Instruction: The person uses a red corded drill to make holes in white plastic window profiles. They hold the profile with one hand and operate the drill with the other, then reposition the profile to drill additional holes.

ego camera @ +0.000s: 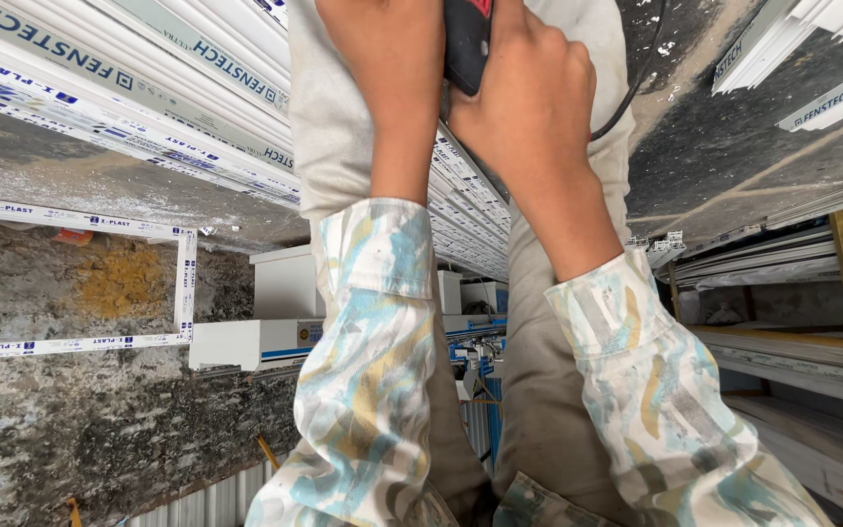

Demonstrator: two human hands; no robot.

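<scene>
sleeves (373, 390): white, teal-and-tan swirls | power tool (466, 44): black, red | trousers (539, 390): beige

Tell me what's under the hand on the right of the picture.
A black and red power tool with a black cord sits under that hand. The fingers cover most of its body; its working end is out of frame.

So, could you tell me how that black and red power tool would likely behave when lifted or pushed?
The power tool looks rigid, a hard black and red casing, so it should not flex. The right hand wraps it firmly, hinting at some weight for its size. Its black cord trails off loosely and may drag or snag.
</scene>
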